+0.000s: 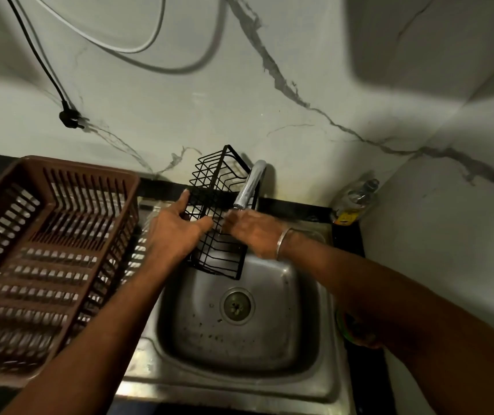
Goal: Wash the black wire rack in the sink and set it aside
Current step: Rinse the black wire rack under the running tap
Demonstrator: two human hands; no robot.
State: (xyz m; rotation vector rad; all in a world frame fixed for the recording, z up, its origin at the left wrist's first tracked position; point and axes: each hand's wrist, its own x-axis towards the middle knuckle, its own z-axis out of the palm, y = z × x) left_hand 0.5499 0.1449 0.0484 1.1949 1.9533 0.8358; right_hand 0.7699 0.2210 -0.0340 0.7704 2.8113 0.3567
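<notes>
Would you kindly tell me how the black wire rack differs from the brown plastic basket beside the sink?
The wire rack is thin black wire; the basket is brown slatted plastic. The rack is narrow, the basket much wider. The rack is tilted up over the sink in the left hand; the basket sits flat, untouched. Both are open gridwork.

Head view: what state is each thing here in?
Wire rack, tilted, held over the sink.
Left hand, holds the rack.
Right hand, on the rack, blurred.
Tap, flow unclear.
Sink, drain uncovered.
Brown basket, empty, beside the sink.
Bottle, upright in the corner.
</notes>
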